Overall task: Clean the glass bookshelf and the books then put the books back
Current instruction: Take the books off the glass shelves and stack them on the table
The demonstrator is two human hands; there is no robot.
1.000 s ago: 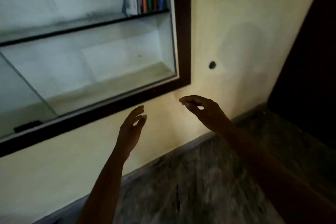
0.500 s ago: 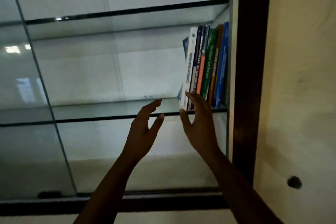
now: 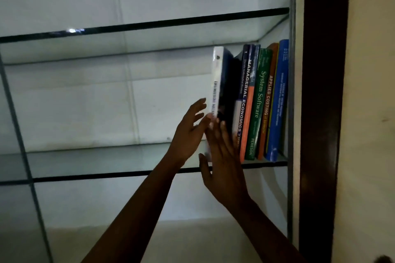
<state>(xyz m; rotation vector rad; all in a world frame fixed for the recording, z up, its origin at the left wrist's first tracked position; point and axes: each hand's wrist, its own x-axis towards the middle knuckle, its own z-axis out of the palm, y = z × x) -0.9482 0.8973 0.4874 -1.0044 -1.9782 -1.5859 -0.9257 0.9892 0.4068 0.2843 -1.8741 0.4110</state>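
Note:
A row of several books (image 3: 261, 102) stands upright at the right end of a glass shelf (image 3: 106, 162) in the glass bookshelf. The leftmost, a white-spined book (image 3: 217, 79), stands a little apart from the others, with a dark gap beside it. My left hand (image 3: 190, 132) touches the white book's left side with straight, spread fingers. My right hand (image 3: 222, 160) lies flat with straight fingers against the lower front of the white book and the navy book next to it. The lower part of the white book is hidden behind both hands.
The dark wooden frame (image 3: 322, 113) of the bookshelf runs down the right side, with a cream wall (image 3: 374, 92) beyond it. Another glass shelf (image 3: 139, 25) lies above. A sliding glass pane edge (image 3: 19, 134) crosses at the left.
The view rose from the floor and wall to the shelf with books. Both hands went up to the white book, which now stands apart from the row.

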